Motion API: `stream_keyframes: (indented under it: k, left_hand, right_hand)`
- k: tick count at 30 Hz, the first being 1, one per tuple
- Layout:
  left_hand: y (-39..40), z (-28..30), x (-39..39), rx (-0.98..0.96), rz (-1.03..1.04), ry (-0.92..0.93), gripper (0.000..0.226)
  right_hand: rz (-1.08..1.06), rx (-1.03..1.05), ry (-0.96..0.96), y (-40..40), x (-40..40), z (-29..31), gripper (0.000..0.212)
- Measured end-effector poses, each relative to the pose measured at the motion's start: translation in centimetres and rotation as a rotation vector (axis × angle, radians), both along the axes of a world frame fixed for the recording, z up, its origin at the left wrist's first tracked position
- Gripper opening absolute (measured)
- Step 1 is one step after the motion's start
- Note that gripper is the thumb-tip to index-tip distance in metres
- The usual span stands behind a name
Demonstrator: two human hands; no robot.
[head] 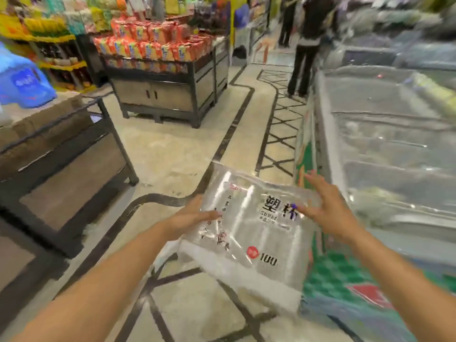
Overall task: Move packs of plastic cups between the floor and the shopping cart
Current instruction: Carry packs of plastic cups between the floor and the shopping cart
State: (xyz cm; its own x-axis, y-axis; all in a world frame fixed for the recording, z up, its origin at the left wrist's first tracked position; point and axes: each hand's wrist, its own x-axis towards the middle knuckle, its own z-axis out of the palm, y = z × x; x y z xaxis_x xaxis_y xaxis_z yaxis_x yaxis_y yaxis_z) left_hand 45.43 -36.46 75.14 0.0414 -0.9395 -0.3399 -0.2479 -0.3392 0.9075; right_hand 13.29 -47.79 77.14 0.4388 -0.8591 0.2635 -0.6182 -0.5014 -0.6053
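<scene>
Up in the air above the tiled floor (172, 154), the clear pack of plastic cups (249, 233) tilts, its long axis running from lower right to upper left. Left hand (190, 218) grips its left edge, thumb on top; right hand (328, 213), fingers spread nearly straight, touches its right side.

a supermarket aisle: stacked snack packets (158, 45), chest freezers (385, 134), stocked shelves (49, 33).

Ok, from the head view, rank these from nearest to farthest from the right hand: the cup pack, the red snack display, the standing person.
1. cup pack, under the right hand.
2. standing person, ahead by the freezer.
3. red snack display, far left.
</scene>
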Motion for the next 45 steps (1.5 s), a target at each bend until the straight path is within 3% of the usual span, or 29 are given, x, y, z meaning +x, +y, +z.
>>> stream_keyframes:
  k: [4,7,8,10,12,15,17,19,20,25,29,32,36,42,45]
  left_hand:
    - [-4.7,2.9,-10.1,-0.048,-0.107,0.036,0.089]
    - [-7.6,3.2,-20.1,-0.097,-0.148,0.074,0.056]
    - [-8.1,3.6,-24.2,-0.125,-0.161,0.068,0.059]
    - [-8.8,3.6,-32.1,-0.142,-0.227,0.113,0.088]
    - [-8.4,3.5,-40.6,-0.131,-0.312,0.198,0.101]
    - [-6.8,2.7,-53.2,-0.056,-0.431,0.274,0.077]
    - [-6.0,2.5,-60.6,-0.043,-0.583,0.318,0.079]
    - [-5.5,2.5,-67.4,-0.016,-0.696,0.355,0.116]
    - [-4.8,3.0,-70.6,-0.023,-0.735,0.368,0.125]
    - [-2.8,3.2,-84.9,0.012,-1.035,0.42,0.104]
    - [-2.9,2.0,-94.2,0.134,-1.236,0.43,0.128]
    - [-3.8,1.0,-101.3,0.151,-1.369,0.416,0.126]
    - [-6.1,-0.5,-111.7,0.148,-1.458,0.37,0.119]
    - [-9.0,-1.7,-127.2,0.127,-1.564,0.277,0.097]
    - [-9.6,-2.1,-133.6,0.116,-1.68,0.16,0.113]
  right_hand:
    - [-0.438,0.16,-0.306,5.6,-12.3,0.0,0.11]
    - [-0.46,0.431,-0.643,9.9,-21.1,-0.6,0.107]
    - [-0.456,0.465,-0.699,11.2,-24.4,-0.7,0.107]
    - [-0.49,0.46,-0.735,14.0,-30.9,-0.9,0.106]
    - [-0.557,0.46,-0.796,17.2,-37.5,-0.7,0.104]
    - [-0.688,0.439,-0.803,22.6,-47.5,-0.8,0.116]
    - [-0.791,0.384,-0.829,25.7,-53.6,-1.0,0.12]
    - [-0.898,0.319,-0.908,28.8,-58.6,-1.0,0.122]
    - [-0.947,0.288,-0.949,30.3,-60.9,-1.1,0.122]
    - [-1.16,0.156,-1.059,36.2,-70.1,-0.7,0.127]
    - [-1.279,0.058,-1.073,38.3,-76.0,-1.7,0.125]
    - [-1.375,-0.007,-1.098,38.8,-80.3,-3.7,0.108]
    - [-1.467,-0.096,-1.132,37.6,-86.8,-5.8,0.095]
    - [-1.635,-0.131,-1.12,34.7,-95.8,-7.2,0.106]
    - [-1.694,-0.128,-1.119,34.3,-99.9,-7.9,0.097]
